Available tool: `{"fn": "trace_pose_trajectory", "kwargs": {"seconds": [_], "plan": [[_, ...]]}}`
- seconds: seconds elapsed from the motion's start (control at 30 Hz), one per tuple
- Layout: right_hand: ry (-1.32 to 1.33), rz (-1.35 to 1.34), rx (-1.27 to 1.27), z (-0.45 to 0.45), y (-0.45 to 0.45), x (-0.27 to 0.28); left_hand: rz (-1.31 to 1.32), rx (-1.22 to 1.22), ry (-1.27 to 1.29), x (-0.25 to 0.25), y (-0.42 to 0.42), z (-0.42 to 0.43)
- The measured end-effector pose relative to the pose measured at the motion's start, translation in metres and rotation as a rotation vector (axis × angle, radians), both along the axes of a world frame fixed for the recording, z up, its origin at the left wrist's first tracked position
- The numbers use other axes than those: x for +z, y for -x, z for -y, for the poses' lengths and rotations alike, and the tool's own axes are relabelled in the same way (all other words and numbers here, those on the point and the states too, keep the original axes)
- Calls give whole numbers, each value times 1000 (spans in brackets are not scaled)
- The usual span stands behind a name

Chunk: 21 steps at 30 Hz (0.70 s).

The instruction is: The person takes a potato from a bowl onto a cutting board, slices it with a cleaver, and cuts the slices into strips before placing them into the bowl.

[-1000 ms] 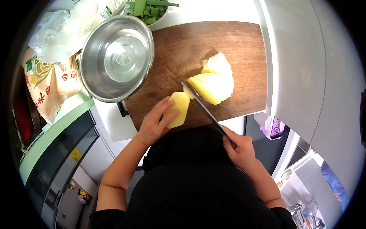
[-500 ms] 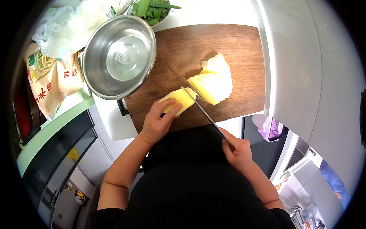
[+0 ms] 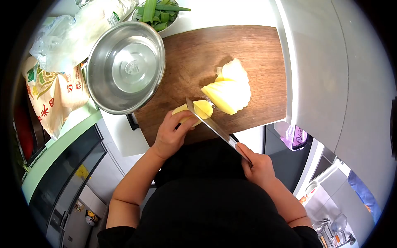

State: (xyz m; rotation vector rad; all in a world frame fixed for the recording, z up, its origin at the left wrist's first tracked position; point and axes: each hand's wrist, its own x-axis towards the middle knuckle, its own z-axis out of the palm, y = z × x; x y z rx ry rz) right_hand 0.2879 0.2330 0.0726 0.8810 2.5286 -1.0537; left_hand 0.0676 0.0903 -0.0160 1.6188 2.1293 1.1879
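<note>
"Peeled yellow piece: lying where, exactly?"

"Resting on the lower left part of the wooden cutting board, near the centre of the frame, just left of the pile of slices."

"Noticing any change?"

"Seeing one, yes. Finding the knife across the middle of the piece now, instead of at its right end as half a second ago. Coming closer to the left fingertips, too."

"Meaning what for the cutting?"

"Probably working into the body of the piece rather than along its end. Showing a yellow portion to the right of the knife, but hiding the depth of the cut; being unable to tell a full cut from a partial one."

"And describing the hands how?"

"Left hand: pinching the left end of the piece between thumb and bent fingers, close beside the knife. Right hand: closing firmly round the near end of the knife, right of centre in the frame."

"Spotting anything around?"

"Seeing a steel bowl at the upper left, beside the board, and cut green leaves on the white desk at the top."
</note>
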Motion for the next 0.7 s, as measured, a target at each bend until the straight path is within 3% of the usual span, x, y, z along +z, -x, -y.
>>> {"fn": "trace_pose_trajectory", "kwargs": {"seconds": [0.37, 0.57, 0.7], "plan": [[98, 107, -50, -3, 37, -13, 54, 71, -37, -9, -1, 2], [36, 23, -46, 2, 37, -30, -4, 74, -44, -13, -6, 5], [160, -32, -195, -2, 44, -39, -9, -2, -79, -21, -27, 18]]}}
